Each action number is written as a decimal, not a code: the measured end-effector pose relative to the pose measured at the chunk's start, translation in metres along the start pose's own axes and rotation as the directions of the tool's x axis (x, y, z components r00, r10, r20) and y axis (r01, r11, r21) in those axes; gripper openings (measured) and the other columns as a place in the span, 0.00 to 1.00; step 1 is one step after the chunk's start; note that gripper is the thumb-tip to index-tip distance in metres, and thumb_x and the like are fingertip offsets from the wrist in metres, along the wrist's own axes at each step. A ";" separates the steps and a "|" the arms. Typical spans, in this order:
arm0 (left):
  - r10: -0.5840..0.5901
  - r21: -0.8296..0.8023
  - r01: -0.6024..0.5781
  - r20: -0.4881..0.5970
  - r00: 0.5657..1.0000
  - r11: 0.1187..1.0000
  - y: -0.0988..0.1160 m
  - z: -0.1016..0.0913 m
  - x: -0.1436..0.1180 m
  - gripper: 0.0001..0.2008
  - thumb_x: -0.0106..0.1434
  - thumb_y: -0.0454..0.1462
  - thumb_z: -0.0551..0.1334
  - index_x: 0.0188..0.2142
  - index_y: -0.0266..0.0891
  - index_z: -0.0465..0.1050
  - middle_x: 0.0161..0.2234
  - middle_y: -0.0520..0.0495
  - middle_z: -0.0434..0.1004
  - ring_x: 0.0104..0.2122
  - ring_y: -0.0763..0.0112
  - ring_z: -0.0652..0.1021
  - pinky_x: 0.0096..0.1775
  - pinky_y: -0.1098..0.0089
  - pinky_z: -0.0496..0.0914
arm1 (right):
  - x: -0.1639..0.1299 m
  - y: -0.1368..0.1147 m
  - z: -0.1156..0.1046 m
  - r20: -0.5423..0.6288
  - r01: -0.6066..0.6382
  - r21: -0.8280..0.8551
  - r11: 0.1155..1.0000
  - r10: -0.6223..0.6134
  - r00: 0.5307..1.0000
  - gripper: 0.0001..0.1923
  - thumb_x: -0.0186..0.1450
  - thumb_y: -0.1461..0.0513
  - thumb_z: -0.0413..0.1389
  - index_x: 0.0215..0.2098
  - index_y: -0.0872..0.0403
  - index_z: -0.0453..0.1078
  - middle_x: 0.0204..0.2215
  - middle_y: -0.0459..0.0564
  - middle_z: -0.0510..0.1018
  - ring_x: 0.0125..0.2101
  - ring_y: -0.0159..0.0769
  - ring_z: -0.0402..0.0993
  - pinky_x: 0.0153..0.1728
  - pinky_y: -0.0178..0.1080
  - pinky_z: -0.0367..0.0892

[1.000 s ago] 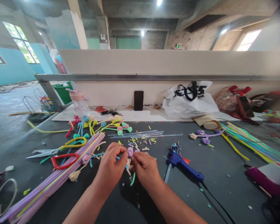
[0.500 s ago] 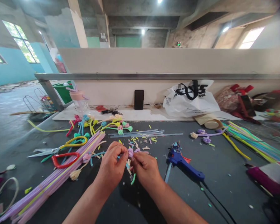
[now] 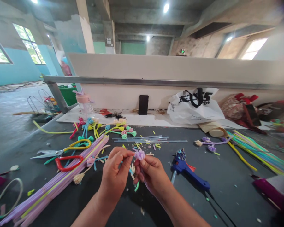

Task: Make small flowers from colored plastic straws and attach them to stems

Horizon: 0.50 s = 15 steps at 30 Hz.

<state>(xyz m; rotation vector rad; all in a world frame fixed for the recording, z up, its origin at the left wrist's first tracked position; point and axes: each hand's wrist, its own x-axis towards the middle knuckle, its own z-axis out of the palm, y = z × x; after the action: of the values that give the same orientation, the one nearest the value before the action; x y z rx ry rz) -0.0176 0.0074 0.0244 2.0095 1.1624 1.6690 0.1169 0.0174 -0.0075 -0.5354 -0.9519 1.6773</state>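
Observation:
A small light-purple pipe-cleaner flower (image 3: pixel 139 154) is between my two hands, over the middle of the dark table. My right hand (image 3: pixel 153 176) pinches it from below and the right, with the thumb in front. The thumb and forefinger of my left hand (image 3: pixel 117 176) close at the flower's left edge. Short coloured pipe-cleaner scraps (image 3: pixel 132 168) lie on the table behind and below the fingers. A blue glue gun (image 3: pixel 191 175) rests right of my right hand. Left of my left hand, scissors (image 3: pixel 68 159) with red and yellow handles lie across a bundle of purple pipe cleaners (image 3: pixel 49 192).
Clear glue sticks (image 3: pixel 151 139) lie beyond the hands. Finished-looking flower stems (image 3: pixel 211 143) lie at right, near green and blue pipe cleaners (image 3: pixel 257 153). A phone (image 3: pixel 143 105) leans on the back panel, left of a white bag (image 3: pixel 195 105). The glue gun's cord (image 3: pixel 222 208) runs to the front.
My right hand has turned, bringing the purple flower upright and into fuller view above the fingertips. My left fingers remain at its left side. The whole view has shifted slightly.

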 end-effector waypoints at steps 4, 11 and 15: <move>0.069 0.043 -0.069 0.018 0.997 0.997 0.002 -0.002 -0.001 0.07 0.59 0.30 0.56 0.34 0.39 0.71 0.31 0.48 0.71 0.35 0.70 0.72 0.36 0.70 0.68 | -0.002 -0.002 0.001 0.053 -0.021 -0.002 1.000 0.021 0.998 0.12 0.55 0.55 0.60 0.26 0.58 0.73 0.16 0.43 0.69 0.12 0.22 0.58 0.18 0.34 0.71; 0.153 0.107 -0.162 0.091 0.984 0.981 0.003 -0.004 -0.002 0.09 0.59 0.29 0.56 0.37 0.41 0.72 0.32 0.47 0.73 0.38 0.67 0.72 0.39 0.67 0.69 | -0.002 -0.001 0.000 0.084 -0.027 -0.024 0.999 0.029 0.996 0.12 0.55 0.55 0.60 0.25 0.57 0.73 0.15 0.42 0.69 0.11 0.21 0.58 0.16 0.32 0.70; 0.221 0.133 -0.228 0.072 0.973 0.964 0.002 -0.002 -0.004 0.10 0.58 0.29 0.58 0.37 0.41 0.72 0.30 0.47 0.73 0.36 0.68 0.73 0.40 0.66 0.69 | -0.002 -0.002 -0.001 0.067 -0.010 -0.003 1.000 0.010 0.998 0.11 0.56 0.56 0.60 0.25 0.57 0.72 0.16 0.42 0.68 0.12 0.21 0.57 0.16 0.33 0.70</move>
<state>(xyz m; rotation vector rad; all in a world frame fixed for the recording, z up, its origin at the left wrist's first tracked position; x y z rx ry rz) -0.0185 0.0030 0.0233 2.3375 1.0952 1.6600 0.1198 0.0162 -0.0067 -0.4891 -1.0016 1.7118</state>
